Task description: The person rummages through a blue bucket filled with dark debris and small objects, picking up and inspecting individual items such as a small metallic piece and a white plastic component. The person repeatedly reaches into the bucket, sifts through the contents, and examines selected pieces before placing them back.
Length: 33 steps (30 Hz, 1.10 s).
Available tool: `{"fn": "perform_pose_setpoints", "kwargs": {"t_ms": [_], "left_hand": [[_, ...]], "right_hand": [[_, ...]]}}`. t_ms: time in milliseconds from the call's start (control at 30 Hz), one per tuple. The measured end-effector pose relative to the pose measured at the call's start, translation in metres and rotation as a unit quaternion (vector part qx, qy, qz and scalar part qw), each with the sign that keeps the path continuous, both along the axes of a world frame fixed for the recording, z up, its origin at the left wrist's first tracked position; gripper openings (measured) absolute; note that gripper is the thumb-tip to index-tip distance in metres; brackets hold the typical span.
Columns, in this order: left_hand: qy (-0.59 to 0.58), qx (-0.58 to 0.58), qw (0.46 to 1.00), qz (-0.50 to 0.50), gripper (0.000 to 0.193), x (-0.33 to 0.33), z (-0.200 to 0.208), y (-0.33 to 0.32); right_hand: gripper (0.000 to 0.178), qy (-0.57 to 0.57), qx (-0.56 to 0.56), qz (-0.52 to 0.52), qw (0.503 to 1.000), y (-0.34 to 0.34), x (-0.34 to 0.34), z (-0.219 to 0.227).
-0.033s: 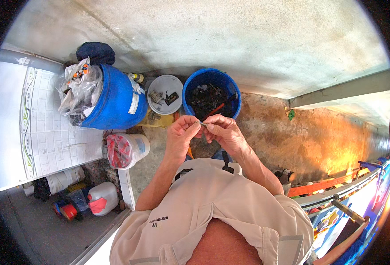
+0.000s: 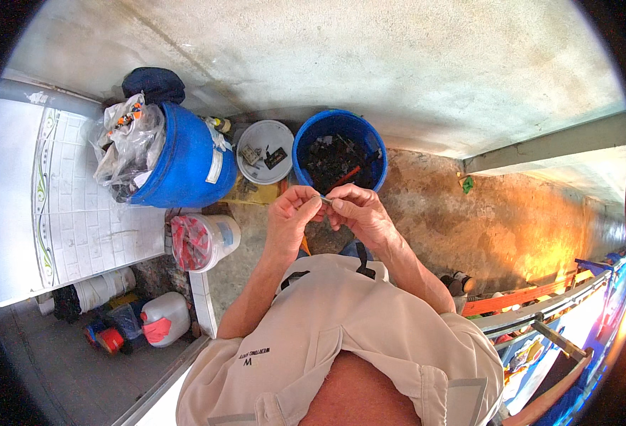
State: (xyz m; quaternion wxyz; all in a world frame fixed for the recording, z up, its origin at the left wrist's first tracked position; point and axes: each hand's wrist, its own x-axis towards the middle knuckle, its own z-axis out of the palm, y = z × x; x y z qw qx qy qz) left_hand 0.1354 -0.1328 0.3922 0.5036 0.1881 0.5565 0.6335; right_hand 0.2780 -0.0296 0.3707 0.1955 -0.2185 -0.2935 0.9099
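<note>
Small piece [image 2: 325,199]: one, slim, greyish; located between the two hands, in front of the blue tub [image 2: 374,135]
Left hand [image 2: 296,213]: thumb and forefinger pinched on the piece's left end
Right hand [image 2: 360,211]: thumb and forefinger pinched on its right end; fingertips of both hands close together
Handling, as judged: light; probably stiff, perhaps metal; easily slipped from the fingers, being so little; fragility uncertain. Best hold: a light fingertip pinch at each end, middle left free
Nearby: dark scraps [image 2: 331,157] and a red stick [image 2: 346,176] inside the tub; a white lid [image 2: 259,132] just left of it, bearing a dark part [image 2: 275,157]; farther left, a blue drum [image 2: 182,156] with a clear bag [image 2: 132,138] at its mouth
Obscured: most of the small piece, under thumbs and fingers; its material and full shape; single scraps, merged into one dark heap; the bag's contents, clouded by creased plastic
</note>
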Motion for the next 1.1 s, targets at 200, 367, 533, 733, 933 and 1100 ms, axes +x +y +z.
{"fn": "perform_pose_setpoints", "kwargs": {"t_ms": [200,367,533,733,933,1100], "left_hand": [[0.007,0.008,1.000,0.014,0.014,0.001,-0.001,0.001],[0.019,0.006,1.000,0.019,0.014,0.002,-0.001,0.002],[0.026,0.002,1.000,0.014,0.014,0.002,0.000,0.003],[0.020,-0.014,1.000,0.015,0.015,0.001,-0.003,0.002],[0.008,-0.023,1.000,0.017,0.014,0.001,-0.008,-0.001],[-0.019,-0.012,0.999,0.022,0.012,-0.001,-0.017,-0.005]], "right_hand": [[0.016,-0.016,0.012,-0.002,1.000,-0.001,-0.003,0.000],[0.016,-0.039,0.033,-0.006,0.999,0.000,-0.003,0.001],[0.015,-0.024,0.020,-0.010,0.999,0.001,-0.002,-0.002],[0.015,-0.031,0.020,-0.006,0.999,0.001,-0.003,-0.003],[0.015,-0.049,0.049,0.022,0.997,0.001,-0.003,-0.003],[0.018,-0.096,0.103,0.040,0.989,-0.001,-0.005,-0.001]]}}
